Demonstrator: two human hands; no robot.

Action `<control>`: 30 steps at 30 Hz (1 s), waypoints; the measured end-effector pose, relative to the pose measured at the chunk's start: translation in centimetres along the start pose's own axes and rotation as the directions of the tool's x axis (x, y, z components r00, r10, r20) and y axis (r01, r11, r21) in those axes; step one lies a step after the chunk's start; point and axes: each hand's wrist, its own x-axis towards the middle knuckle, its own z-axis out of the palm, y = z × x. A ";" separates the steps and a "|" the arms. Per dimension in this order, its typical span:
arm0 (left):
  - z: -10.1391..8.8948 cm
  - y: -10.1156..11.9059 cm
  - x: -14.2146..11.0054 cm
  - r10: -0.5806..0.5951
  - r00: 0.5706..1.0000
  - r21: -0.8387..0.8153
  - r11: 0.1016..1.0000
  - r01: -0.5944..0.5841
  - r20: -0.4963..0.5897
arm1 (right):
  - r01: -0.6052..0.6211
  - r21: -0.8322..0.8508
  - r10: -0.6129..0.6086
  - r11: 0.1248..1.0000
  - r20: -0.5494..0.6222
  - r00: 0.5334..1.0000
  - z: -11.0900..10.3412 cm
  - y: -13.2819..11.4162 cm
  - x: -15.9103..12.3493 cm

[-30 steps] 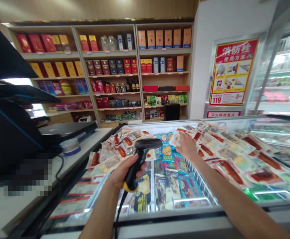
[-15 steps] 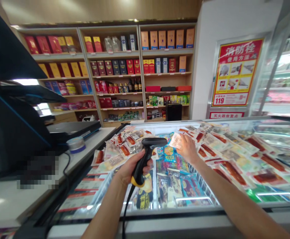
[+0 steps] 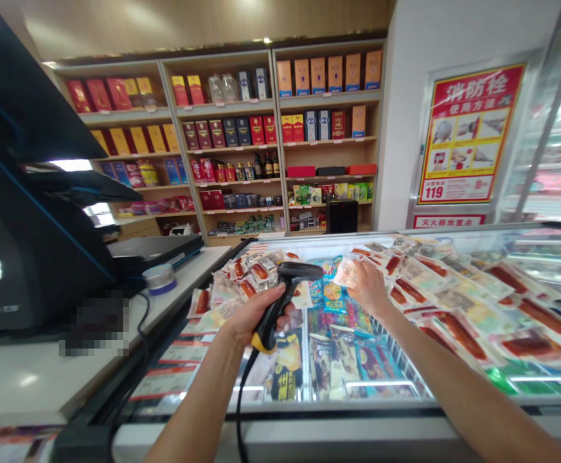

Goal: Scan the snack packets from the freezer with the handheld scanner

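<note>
My left hand (image 3: 256,315) is wrapped round the handle of a black and yellow barcode scanner (image 3: 280,302), whose head points right. In my right hand (image 3: 369,286) is a small, pale, see-through packet (image 3: 346,272), pinched by its edge in front of the scanner head; its contents are too blurred to name. A short gap separates the packet from the scanner. Both hands are above a glass-topped freezer (image 3: 284,413). Around them lie vacuum-packed sausages (image 3: 458,334) on the right and more sausage packs (image 3: 259,270) on the left. Blue snack bags (image 3: 375,357) show beneath.
At the left, a counter (image 3: 15,379) carries a black checkout terminal (image 3: 34,244) and a roll of tape (image 3: 159,280). The scanner's cable (image 3: 240,411) hangs over the freezer's front edge. Shelves of boxed goods (image 3: 232,135) line the back wall, beside a red poster (image 3: 468,135).
The view has turned slightly left, so the surroundings appear shifted right. My left hand keeps the scanner and my right hand keeps the packet, both in nearly the same position.
</note>
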 end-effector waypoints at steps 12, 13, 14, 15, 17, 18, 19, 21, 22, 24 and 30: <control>-1.3 1.3 -3.1 0.079 0.989 0.133 0.989 -0.063 -0.123 | -0.060 0.080 0.059 0.995 0.012 0.998 0.0 -1.0 -0.1; -1.9 1.4 -3.4 0.097 0.982 0.129 0.989 -0.077 -0.162 | -0.082 0.111 0.080 0.990 0.016 0.997 0.1 -1.5 0.0; -2.5 1.4 -3.8 0.109 0.971 0.128 0.988 -0.084 -0.212 | -0.108 0.149 0.105 0.983 0.022 0.994 0.3 -2.3 0.2; -3.2 1.4 -4.2 0.118 0.956 0.128 0.988 -0.086 -0.269 | -0.135 0.191 0.131 0.972 0.031 0.991 0.5 -3.2 0.5; -4.6 1.4 -5.1 0.138 0.915 0.129 0.987 -0.096 -0.380 | -0.192 0.277 0.182 0.941 0.061 0.981 0.9 -5.6 1.2; -5.2 1.3 -5.5 0.147 0.892 0.126 0.987 -0.102 -0.427 | -0.223 0.313 0.206 0.923 0.085 0.975 1.2 -6.9 1.7; -5.7 1.2 -6.0 0.153 0.870 0.121 0.987 -0.108 -0.469 | -0.249 0.339 0.223 0.907 0.112 0.968 1.5 -8.4 2.1; -6.5 1.1 -6.9 0.159 0.838 0.112 0.987 -0.117 -0.522 | -0.286 0.359 0.242 0.889 0.164 0.957 2.0 -11.2 2.9; -6.8 1.0 -7.3 0.160 0.828 0.110 0.987 -0.119 -0.537 | -0.299 0.355 0.248 0.886 0.182 0.951 2.3 -12.6 3.2; -7.4 0.8 -8.1 0.162 0.819 0.113 0.986 -0.120 -0.550 | -0.302 0.334 0.248 0.893 0.195 0.949 2.8 -14.9 3.4; -8.0 0.3 -9.3 0.118 0.780 0.102 0.992 -0.070 -0.614 | -0.216 0.277 0.168 0.936 0.187 0.968 2.8 -16.8 3.2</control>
